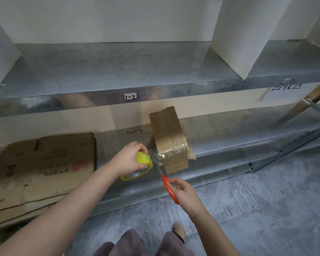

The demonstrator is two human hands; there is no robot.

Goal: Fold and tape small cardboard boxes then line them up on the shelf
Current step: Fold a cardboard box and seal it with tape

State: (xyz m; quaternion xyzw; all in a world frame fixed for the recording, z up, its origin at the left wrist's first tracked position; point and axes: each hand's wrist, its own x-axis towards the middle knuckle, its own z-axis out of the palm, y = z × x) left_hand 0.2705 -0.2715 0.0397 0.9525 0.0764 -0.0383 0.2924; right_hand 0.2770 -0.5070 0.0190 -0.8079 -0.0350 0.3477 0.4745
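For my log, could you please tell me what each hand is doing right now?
Left hand: holds the tape roll.
Right hand: holds the scissors.

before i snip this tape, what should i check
1. The tape strip runs taut from tape roll to box: ok.
2. Blades of the scissors, in the right hand, at the strip: ok.
3. The left hand has a grip round the roll, fingers clear of blades: ok.
4. Tape pressed flat on the box: not ok, looks wrinkled.
5. Box steady on the shelf, no hand on it: cannot tell.
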